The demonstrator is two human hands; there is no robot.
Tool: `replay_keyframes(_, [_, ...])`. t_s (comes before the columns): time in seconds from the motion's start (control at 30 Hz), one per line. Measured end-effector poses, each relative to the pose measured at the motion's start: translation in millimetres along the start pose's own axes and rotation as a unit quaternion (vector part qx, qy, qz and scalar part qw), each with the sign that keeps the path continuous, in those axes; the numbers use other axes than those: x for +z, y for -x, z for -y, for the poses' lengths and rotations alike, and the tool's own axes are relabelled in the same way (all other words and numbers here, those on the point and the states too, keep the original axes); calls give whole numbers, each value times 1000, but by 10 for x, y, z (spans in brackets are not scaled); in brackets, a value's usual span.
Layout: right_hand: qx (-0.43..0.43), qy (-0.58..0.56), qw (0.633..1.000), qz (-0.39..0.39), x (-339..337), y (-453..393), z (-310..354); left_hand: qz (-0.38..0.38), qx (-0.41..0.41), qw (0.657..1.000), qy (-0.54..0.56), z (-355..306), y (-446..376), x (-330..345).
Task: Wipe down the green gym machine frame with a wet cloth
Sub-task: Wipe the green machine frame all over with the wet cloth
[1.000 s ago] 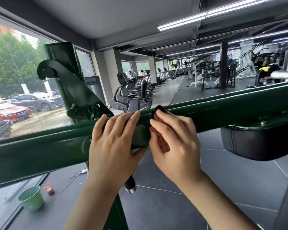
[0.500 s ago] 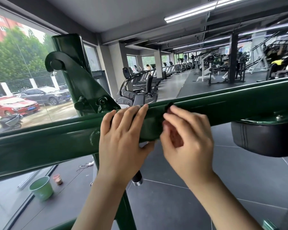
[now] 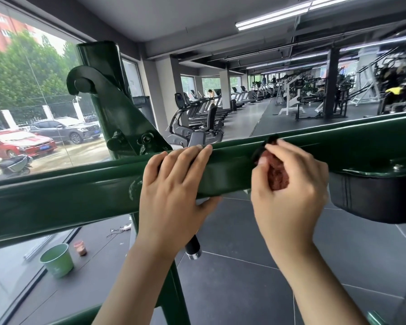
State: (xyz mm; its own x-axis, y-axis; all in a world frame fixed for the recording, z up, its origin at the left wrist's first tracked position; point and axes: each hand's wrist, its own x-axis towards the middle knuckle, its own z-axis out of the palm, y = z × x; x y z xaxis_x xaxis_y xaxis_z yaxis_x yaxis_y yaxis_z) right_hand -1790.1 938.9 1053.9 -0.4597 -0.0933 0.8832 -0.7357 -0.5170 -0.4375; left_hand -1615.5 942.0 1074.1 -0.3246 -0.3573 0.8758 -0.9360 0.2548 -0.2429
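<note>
My left hand (image 3: pixel 174 191) lies flat on the green bar (image 3: pixel 68 198), fingers straight over its top edge, thumb beneath. Just beside it, my right hand (image 3: pixel 291 184) pinches the bunched reddish cloth (image 3: pixel 277 173) against the bar's face.

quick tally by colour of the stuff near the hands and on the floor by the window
Green: 2, the machine frame and the bucket
Reddish brown: 2, the cloth in the right hand and the small jar
Black: 2, the seat pad and the handle grip
Total: 6
</note>
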Motion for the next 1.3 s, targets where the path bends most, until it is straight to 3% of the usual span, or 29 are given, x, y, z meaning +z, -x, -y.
replay_keyframes(0.23, [-134,-48,984,109,-55,238,-49,-7,1,1000,0,-3,10,4])
replay_keyframes(0.37, [-53,-9,998,13,-64,-22,-240,4,-1,1000,-4,0,5,1])
replay_keyframes(0.43, [-31,-3,1000,1,-11,30,-137,4,1,1000,-2,-1,6,0])
replay_keyframes(0.63, [-172,-70,976,116,1,211,-19,6,4,1000,-1,-3,9,-5])
replay_keyframes(0.83, [-81,-58,994,40,28,132,-10,9,9,1000,-3,-9,19,-15])
replay_keyframes(1.07, [-80,-69,993,56,138,354,258,26,26,999,22,246,134,-201])
replay_keyframes(1.3, [-96,-109,983,112,238,483,719,69,-18,996,-60,1015,500,-630])
